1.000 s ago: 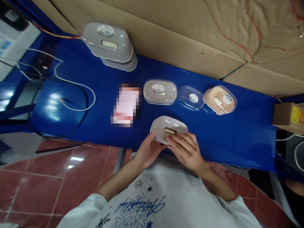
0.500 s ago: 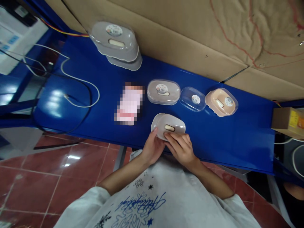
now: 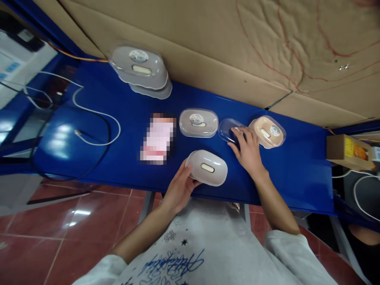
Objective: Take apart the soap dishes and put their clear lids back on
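Near the table's front edge, my left hand (image 3: 180,189) grips a grey oval dish (image 3: 216,170) by its left end, thumb on top. The dish has a cream oval piece in its middle and no clear cover over it. My right hand (image 3: 248,152) reaches over a clear lid (image 3: 227,128), fingers curved onto its right part and covering the label. Left of that lid lies a grey dish under a clear lid (image 3: 192,118) with a round sticker. To its right sits a peach dish (image 3: 268,136), also covered.
On the blue table (image 3: 293,174), stacked grey dishes (image 3: 145,75) stand at the back left. A pixelated pink rectangle (image 3: 158,138) lies left of centre. Cables (image 3: 111,114) curl at the left. An open cardboard box (image 3: 338,150) is at the far right, and a cardboard wall (image 3: 190,51) runs behind.
My right hand has left the grey dish and moved right and up onto the clear lid. My left hand still holds the dish, now turned a little. The camera view has shifted slightly.
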`<state>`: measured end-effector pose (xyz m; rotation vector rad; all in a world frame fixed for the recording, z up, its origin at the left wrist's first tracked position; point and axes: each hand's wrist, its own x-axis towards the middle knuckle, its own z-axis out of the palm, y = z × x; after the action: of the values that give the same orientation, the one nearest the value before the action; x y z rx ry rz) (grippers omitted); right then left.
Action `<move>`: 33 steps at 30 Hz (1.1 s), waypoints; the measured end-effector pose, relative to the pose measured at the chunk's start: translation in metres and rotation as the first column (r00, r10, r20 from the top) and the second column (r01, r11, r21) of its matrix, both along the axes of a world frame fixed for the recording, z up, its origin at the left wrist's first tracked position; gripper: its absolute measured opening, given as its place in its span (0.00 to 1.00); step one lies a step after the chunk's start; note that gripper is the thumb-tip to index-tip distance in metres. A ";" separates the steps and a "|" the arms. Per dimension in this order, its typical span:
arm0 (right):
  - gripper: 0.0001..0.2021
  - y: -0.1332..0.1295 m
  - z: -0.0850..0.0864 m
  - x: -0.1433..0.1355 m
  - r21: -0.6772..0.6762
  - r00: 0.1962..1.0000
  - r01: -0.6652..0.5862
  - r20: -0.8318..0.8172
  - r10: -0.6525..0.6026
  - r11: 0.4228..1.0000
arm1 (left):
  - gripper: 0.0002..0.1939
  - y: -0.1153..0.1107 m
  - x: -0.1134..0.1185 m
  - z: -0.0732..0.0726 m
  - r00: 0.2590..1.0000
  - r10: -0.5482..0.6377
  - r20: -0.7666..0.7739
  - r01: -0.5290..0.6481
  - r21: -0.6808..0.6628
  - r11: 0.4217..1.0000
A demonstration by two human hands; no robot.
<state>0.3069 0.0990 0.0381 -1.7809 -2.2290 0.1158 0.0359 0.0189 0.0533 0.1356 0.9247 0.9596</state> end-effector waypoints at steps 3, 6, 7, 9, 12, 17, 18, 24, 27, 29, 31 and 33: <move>0.26 -0.017 0.013 -0.007 0.003 0.994 0.012 -0.110 -0.012 1.000 | 0.25 0.003 0.004 0.001 0.999 0.007 0.037 -0.007 -0.014 1.000; 0.25 -0.047 0.031 -0.023 -0.034 0.958 -0.042 -0.284 0.031 0.999 | 0.25 0.009 0.016 0.002 0.996 0.024 0.088 -0.024 0.002 1.000; 0.25 -0.058 0.036 -0.030 -0.052 0.948 -0.084 -0.312 0.063 0.995 | 0.25 0.010 0.020 0.002 0.994 0.024 0.108 -0.025 0.011 1.000; 0.26 -0.078 0.039 -0.044 -0.034 0.949 -0.149 -0.285 0.134 0.988 | 0.25 0.013 0.026 0.004 0.988 0.015 0.153 -0.020 0.030 0.999; 0.29 -0.097 0.031 -0.059 0.085 0.970 -0.164 -0.168 0.176 0.983 | 0.25 0.012 0.032 0.006 0.982 0.011 0.188 -0.021 0.050 0.999; 0.31 -0.100 0.010 -0.057 0.179 0.962 -0.154 -0.199 0.189 0.972 | 0.23 0.007 0.034 0.011 0.983 0.040 0.180 -0.052 0.061 0.997; 0.31 -0.099 0.007 -0.055 0.186 0.953 -0.154 -0.232 0.196 0.970 | 0.24 0.007 0.034 0.011 0.982 0.041 0.184 -0.054 0.070 0.996; 0.28 -0.096 0.003 -0.052 0.271 0.925 -0.093 -0.332 0.184 0.958 | 0.27 0.006 0.038 0.010 0.982 0.013 0.187 -0.032 0.099 0.995; 0.27 -0.096 0.006 -0.051 0.315 0.929 -0.061 -0.329 0.169 0.947 | 0.30 0.006 0.039 0.009 0.977 -0.012 0.215 -0.005 0.078 0.997; 0.27 -0.098 0.007 -0.050 0.341 0.930 -0.047 -0.328 0.166 0.939 | 0.31 0.007 0.039 0.010 0.972 -0.019 0.234 0.004 0.065 0.998; 0.27 -0.101 0.007 -0.050 0.350 0.931 -0.031 -0.330 0.154 0.936 | 0.30 0.008 0.038 0.010 0.973 -0.007 0.232 -0.007 0.061 0.998; 0.28 -0.105 0.005 -0.051 0.322 0.935 -0.021 -0.328 0.133 0.946 | 0.27 0.008 0.037 0.010 0.977 0.018 0.212 -0.032 0.062 0.998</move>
<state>0.2557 -0.0064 0.0435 -1.3820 -1.9389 0.0780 0.0733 0.0274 0.0637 0.0749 0.7007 1.0074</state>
